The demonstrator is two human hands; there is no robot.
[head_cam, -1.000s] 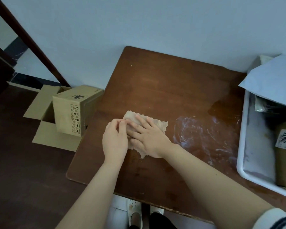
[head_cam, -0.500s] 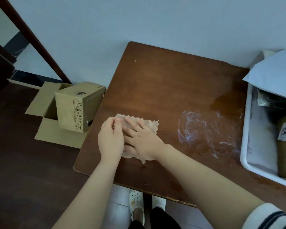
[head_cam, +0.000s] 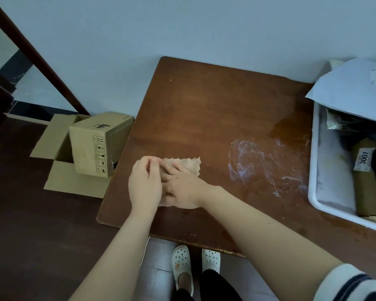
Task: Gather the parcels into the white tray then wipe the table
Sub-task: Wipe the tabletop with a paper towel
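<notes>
Cloth [head_cam: 188,165] has crept leftward on the table [head_cam: 204,105]: left hand [head_cam: 144,185] pinching its edge, right hand [head_cam: 182,186] pressing it flat. Parcels [head_cam: 365,185] sit in the white tray [head_cam: 312,161], right of the hands; smear [head_cam: 265,164] between still unwiped.

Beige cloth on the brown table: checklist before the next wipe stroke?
1. Parcels off the brown wooden table: ok; the brown parcel labelled 3007 and the pale grey mailer sit in or over the white plastic tray.
2. Hold on the beige ragged-edged cloth: ok; the right hand lies flat on it and the left hand pinches its left edge.
3. Cloth spread flat: cannot tell; the hands hide much of it.
4. White smear: not ok; unwiped, right of the cloth, apart from it.
5. Path to the smear: ok; bare wood between.
6. Smear under the tray: cannot tell.
</notes>
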